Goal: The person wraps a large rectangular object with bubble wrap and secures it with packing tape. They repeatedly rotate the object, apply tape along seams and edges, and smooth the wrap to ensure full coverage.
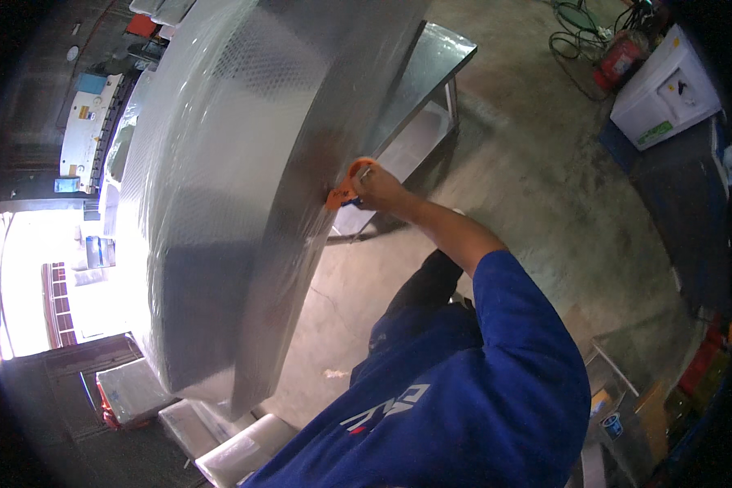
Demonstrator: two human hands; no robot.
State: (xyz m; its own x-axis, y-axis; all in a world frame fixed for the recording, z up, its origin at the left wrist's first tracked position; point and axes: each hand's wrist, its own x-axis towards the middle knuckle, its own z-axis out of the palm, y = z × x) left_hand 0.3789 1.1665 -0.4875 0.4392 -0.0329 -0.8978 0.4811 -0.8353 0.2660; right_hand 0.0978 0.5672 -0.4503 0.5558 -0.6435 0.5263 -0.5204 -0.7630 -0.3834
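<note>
My right hand is closed around an orange tape dispenser, its rounded part showing above my knuckles. The dispenser's front end is against the edge face of a large panel-like metal piece, wrapped in clear bubble wrap and film. This wrapped piece stands tilted in front of me and fills much of the view's left half. My right arm, in a blue short sleeve, reaches up and left to it. My left hand is out of view.
Behind the wrapped piece is a metal-topped table. A white box sits at the far right beside a red cylinder and loose hoses. Foam-like wrapped blocks lie at the lower left. Bright light enters through an opening on the left.
</note>
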